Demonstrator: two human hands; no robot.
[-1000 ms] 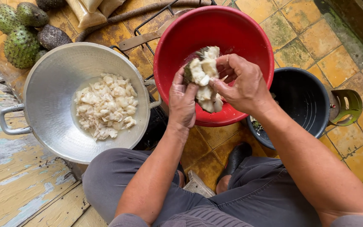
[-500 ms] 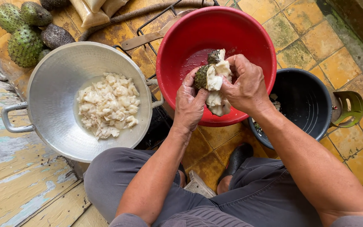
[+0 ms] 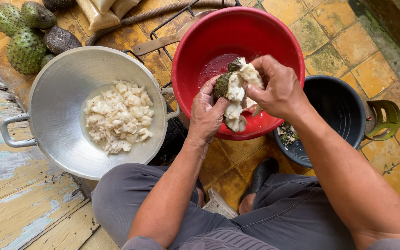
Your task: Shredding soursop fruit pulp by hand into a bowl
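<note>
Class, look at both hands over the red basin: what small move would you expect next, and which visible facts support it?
Probably pulling a lump of white pulp free and dropping it into the metal pan. The left hand grips the green-skinned fruit piece over the red basin, the right hand pinches its pulp, and similar white pulp lies in the pan.
</note>
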